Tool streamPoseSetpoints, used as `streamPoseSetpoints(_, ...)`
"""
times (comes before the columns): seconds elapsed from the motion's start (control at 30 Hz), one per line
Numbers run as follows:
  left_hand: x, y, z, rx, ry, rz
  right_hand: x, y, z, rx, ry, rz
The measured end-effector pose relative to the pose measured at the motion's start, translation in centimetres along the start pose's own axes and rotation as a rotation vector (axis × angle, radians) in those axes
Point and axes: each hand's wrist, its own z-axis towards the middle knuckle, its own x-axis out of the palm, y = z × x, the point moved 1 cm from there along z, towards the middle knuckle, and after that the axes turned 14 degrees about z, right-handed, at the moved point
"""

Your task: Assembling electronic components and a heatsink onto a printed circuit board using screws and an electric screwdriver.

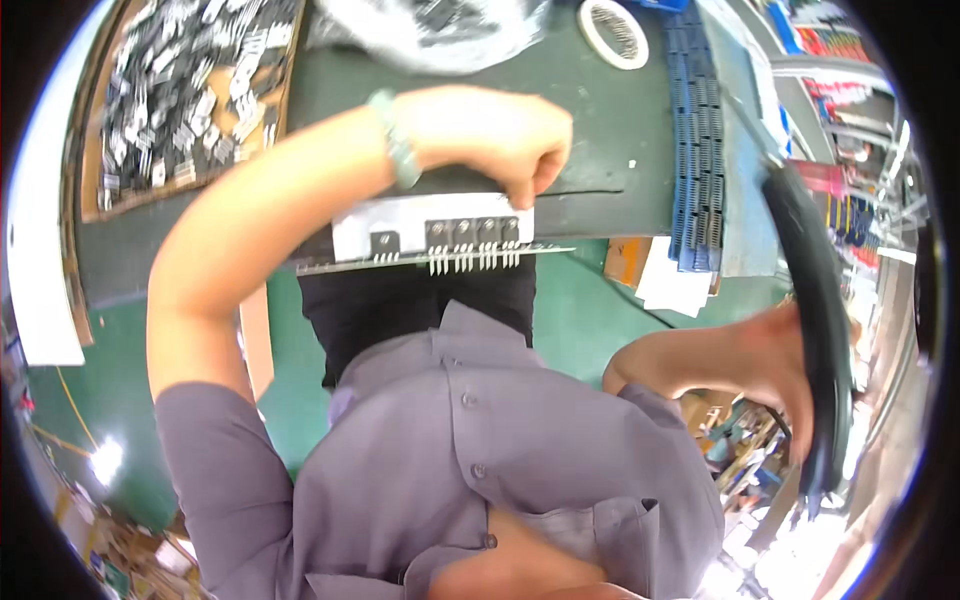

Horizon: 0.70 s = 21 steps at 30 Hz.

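Observation:
A flat silver metal plate (pixel 385 215) lies at the near edge of the dark bench. Several black transistors (pixel 463 232) sit along its near side, their metal legs pointing toward me. My left hand (pixel 505 140) reaches over from the left, with curled fingers and the tips pressed together at the plate's far right corner. Whatever those fingertips pinch is too small to make out. Off to the right, my right hand (pixel 775 365) is wrapped round a long black electric screwdriver (pixel 818 330), whose thin bit angles toward the bench; its grip is partly blurred.
A cardboard tray (pixel 190 110) of loose transistors stands at far left. A clear plastic bag (pixel 430 35) and a white ring (pixel 614 35) with small metal parts inside lie at the back. Dark blue ribbed strips (pixel 695 140) line the bench's right side, near white papers (pixel 672 280).

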Motion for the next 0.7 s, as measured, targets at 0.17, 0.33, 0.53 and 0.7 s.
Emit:
streamPoseSetpoints(0.17, 1.0, -3.3, -3.1, -0.142, -0.107, 0.288, -2.0, -6.1, -9.4, 0.458, 0.036, -0.215)
streamPoseSetpoints(0.33, -1.1, -7.1, -6.2, -0.265, -0.131, 0.394, -5.1, -9.8, -12.0, 0.706, -0.258, -0.054)
streamPoseSetpoints(0.53, 2.5, -10.1, -11.9, -0.341, -0.372, 0.667, -6.4, -11.4, -11.3, 1.091, -0.505, 0.142)
streamPoseSetpoints(0.7, 4.5, -9.6, -13.0, -0.272, -0.547, 0.769, -6.5, -10.8, -10.5, 1.73, -0.192, 0.342)
